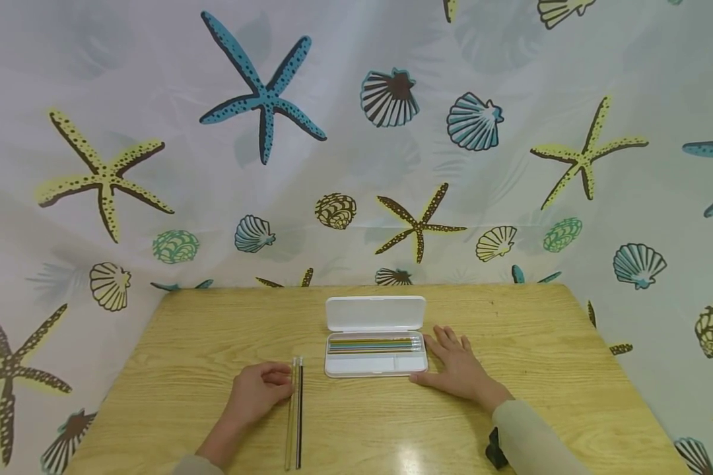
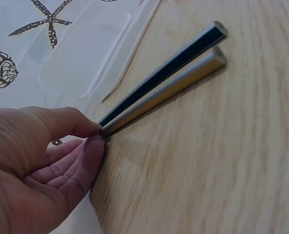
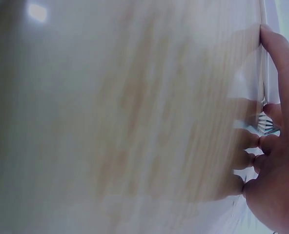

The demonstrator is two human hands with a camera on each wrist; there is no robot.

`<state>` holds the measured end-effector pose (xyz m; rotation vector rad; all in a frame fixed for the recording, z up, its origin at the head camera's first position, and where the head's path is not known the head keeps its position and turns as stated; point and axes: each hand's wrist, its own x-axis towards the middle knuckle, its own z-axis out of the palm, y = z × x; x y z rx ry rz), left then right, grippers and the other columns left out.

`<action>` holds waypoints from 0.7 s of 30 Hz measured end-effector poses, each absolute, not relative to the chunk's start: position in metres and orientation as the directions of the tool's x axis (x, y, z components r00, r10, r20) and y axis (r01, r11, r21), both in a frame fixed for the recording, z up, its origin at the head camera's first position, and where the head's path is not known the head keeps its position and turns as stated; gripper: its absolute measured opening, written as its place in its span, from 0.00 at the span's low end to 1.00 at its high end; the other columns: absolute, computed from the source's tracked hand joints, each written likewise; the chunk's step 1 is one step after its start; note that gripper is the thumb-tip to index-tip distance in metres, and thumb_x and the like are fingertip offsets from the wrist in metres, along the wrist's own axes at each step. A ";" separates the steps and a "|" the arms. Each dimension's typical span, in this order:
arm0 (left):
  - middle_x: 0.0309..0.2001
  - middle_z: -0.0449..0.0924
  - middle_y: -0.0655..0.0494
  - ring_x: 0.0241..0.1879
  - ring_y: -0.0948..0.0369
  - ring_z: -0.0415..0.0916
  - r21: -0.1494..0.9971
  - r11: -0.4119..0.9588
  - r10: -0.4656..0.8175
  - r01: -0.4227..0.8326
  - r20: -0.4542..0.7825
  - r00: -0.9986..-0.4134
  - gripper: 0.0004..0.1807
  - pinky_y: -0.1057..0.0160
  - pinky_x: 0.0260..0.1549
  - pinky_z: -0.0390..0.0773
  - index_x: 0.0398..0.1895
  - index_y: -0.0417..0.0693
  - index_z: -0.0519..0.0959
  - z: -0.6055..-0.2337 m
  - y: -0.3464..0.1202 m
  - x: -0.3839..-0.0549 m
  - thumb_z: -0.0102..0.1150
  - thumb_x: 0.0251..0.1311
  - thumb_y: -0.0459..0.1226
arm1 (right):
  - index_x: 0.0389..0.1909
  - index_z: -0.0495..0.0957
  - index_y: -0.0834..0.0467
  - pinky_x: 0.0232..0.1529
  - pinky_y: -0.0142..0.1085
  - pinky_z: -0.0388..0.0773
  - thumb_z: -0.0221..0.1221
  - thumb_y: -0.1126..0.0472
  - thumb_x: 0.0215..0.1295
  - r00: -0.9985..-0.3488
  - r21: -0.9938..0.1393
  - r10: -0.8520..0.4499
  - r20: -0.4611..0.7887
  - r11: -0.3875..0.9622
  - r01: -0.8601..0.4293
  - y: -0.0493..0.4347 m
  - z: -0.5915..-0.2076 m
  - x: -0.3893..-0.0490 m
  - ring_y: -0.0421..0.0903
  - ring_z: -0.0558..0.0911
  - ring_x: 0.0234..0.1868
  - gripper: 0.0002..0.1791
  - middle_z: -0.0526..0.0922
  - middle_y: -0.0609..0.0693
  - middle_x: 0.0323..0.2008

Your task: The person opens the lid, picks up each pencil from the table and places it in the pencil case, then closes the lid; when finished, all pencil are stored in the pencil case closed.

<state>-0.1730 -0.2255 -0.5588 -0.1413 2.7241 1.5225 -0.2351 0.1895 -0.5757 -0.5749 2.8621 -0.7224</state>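
On the wooden table stands a white pencil case [image 1: 356, 367], its lid [image 1: 375, 313] raised at the back. Several coloured pencils [image 1: 368, 345] lie side by side in its rear compartment. Left of the case, a gold pencil [image 1: 289, 429] and a black pencil [image 1: 300, 425] lie nearly parallel, eraser ends away from me. My left hand [image 1: 257, 393] pinches the gold pencil between thumb and index finger, close to the black one. At the case's right side, my right hand [image 1: 459, 367] rests with fingers spread, thumb by the front corner and fingertips beside the right edge.
A cloth [image 1: 309, 165] printed with starfish and shells hangs behind the table [image 1: 214, 323] and at both sides. A black object [image 1: 496, 450] shows by the right sleeve [image 1: 529, 435].
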 end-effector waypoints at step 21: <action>0.30 0.89 0.54 0.25 0.63 0.84 0.820 0.562 -0.104 -0.110 -0.062 -0.993 0.27 0.67 0.28 0.82 0.55 0.35 0.85 -0.554 -0.223 -0.173 0.79 0.48 0.31 | 0.83 0.58 0.54 0.81 0.68 0.38 0.62 0.25 0.63 -0.917 -0.469 -0.395 -0.049 0.820 -0.328 0.190 -0.578 -0.237 0.64 0.44 0.86 0.56 0.49 0.62 0.85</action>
